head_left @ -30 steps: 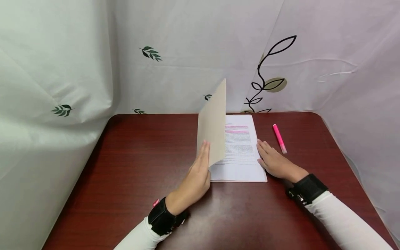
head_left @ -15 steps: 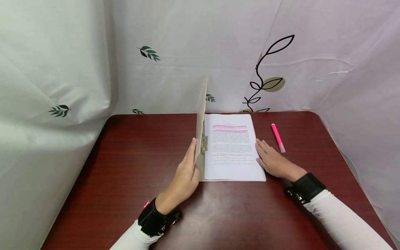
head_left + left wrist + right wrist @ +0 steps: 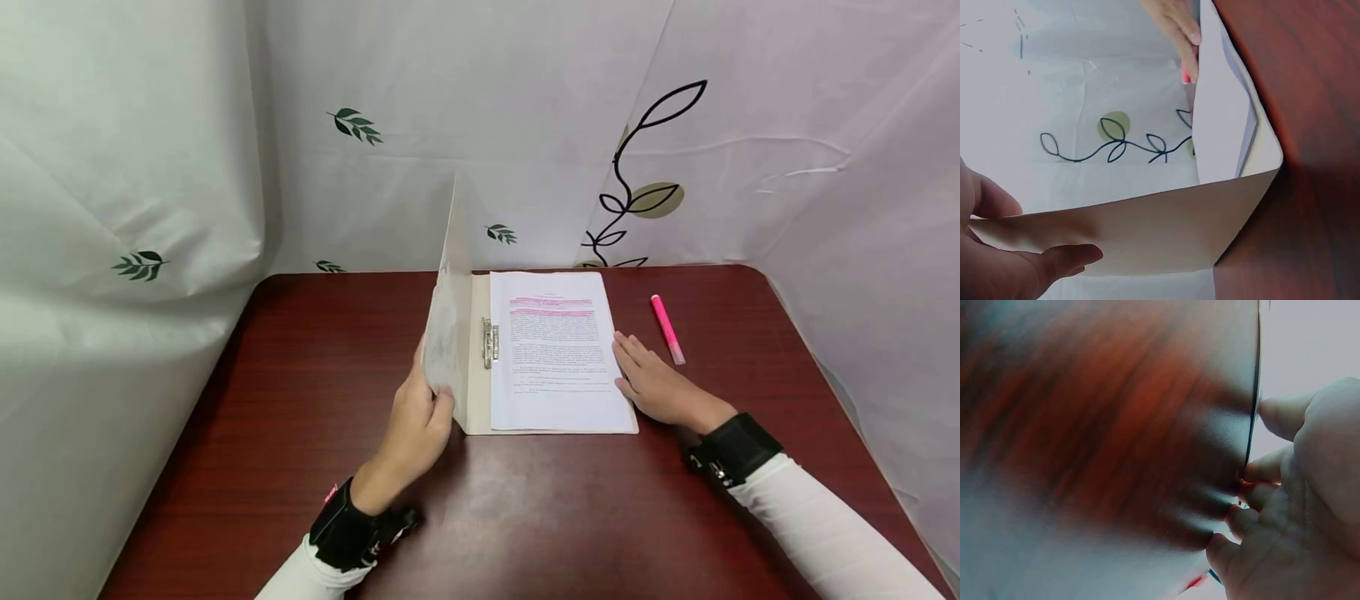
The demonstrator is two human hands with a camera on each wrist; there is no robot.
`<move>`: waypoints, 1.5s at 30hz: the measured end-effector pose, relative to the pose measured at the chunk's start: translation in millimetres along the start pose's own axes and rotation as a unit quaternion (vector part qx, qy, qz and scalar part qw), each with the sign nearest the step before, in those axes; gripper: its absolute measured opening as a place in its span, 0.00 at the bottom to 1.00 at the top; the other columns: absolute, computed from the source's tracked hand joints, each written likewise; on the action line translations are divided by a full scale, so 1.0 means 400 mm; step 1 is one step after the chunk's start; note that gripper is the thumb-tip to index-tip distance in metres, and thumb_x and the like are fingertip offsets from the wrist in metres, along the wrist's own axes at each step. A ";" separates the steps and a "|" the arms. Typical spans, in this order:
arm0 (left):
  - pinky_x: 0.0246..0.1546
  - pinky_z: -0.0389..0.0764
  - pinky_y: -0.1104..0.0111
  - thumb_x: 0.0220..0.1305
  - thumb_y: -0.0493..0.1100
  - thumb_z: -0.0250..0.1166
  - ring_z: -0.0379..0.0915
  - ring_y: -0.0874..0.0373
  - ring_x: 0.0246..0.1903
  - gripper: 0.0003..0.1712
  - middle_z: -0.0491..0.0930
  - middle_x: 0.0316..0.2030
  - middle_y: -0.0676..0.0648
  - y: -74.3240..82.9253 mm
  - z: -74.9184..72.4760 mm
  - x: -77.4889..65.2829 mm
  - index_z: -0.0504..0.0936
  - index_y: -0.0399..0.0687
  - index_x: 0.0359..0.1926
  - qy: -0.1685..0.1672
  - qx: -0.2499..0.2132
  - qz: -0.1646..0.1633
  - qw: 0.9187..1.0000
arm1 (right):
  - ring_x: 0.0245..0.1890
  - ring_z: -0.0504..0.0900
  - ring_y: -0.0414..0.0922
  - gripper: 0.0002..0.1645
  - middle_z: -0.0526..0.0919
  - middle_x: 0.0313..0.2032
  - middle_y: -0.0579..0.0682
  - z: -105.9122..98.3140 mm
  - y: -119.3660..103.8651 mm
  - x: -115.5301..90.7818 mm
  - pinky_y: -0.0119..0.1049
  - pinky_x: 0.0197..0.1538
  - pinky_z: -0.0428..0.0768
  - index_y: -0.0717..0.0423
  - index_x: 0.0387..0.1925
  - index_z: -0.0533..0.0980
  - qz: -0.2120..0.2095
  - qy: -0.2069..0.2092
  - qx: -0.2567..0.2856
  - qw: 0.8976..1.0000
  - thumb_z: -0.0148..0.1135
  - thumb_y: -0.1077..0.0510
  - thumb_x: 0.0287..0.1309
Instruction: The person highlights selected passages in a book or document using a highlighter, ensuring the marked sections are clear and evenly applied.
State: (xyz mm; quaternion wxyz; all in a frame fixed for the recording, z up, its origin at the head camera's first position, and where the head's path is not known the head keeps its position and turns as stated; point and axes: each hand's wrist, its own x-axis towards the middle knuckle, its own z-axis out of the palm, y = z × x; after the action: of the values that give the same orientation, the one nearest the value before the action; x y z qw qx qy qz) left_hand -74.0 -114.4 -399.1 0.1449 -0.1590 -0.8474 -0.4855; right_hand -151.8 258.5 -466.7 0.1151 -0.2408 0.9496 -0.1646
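A cream file folder [image 3: 478, 400] lies on the table, its front cover [image 3: 447, 317] raised nearly upright on the left. Inside, printed sheets [image 3: 558, 408] with pink-highlighted lines rest beside a metal clip [image 3: 487, 343]. My left hand [image 3: 412, 425] holds the cover near its lower outer edge, the thumb on one face and fingers on the other, as the left wrist view also shows at the cover [image 3: 1166, 225]. Along the folder's right edge, my right hand [image 3: 663, 387] rests with fairly straight fingers touching the folder and table.
A pink highlighter [image 3: 667, 329] lies on the table right of the folder, just beyond my right hand. The dark red-brown wooden table [image 3: 315, 375] ends at the back against a pale curtain [image 3: 420, 133] with leaf prints.
My left hand has swung the cover leftward, from leaning over the pages to nearly upright, baring the sheets and clip. Its thumb now shows on the cover's inner face. The right hand stays put.
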 end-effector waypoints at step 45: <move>0.50 0.75 0.81 0.62 0.23 0.47 0.75 0.63 0.56 0.45 0.73 0.70 0.48 -0.033 -0.224 0.004 0.63 0.54 0.79 0.126 -0.090 -0.180 0.971 | 0.80 0.44 0.68 0.44 0.43 0.81 0.67 0.002 0.014 0.008 0.68 0.76 0.51 0.70 0.80 0.47 0.013 -0.020 0.004 1.000 0.55 0.56 0.75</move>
State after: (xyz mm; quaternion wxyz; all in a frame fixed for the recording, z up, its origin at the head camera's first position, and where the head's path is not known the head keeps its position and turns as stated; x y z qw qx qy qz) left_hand -72.8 -198.6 -365.0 0.1454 0.0462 -0.7901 -0.5937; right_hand -156.7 261.3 -469.7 0.1370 -0.2312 0.9495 -0.1622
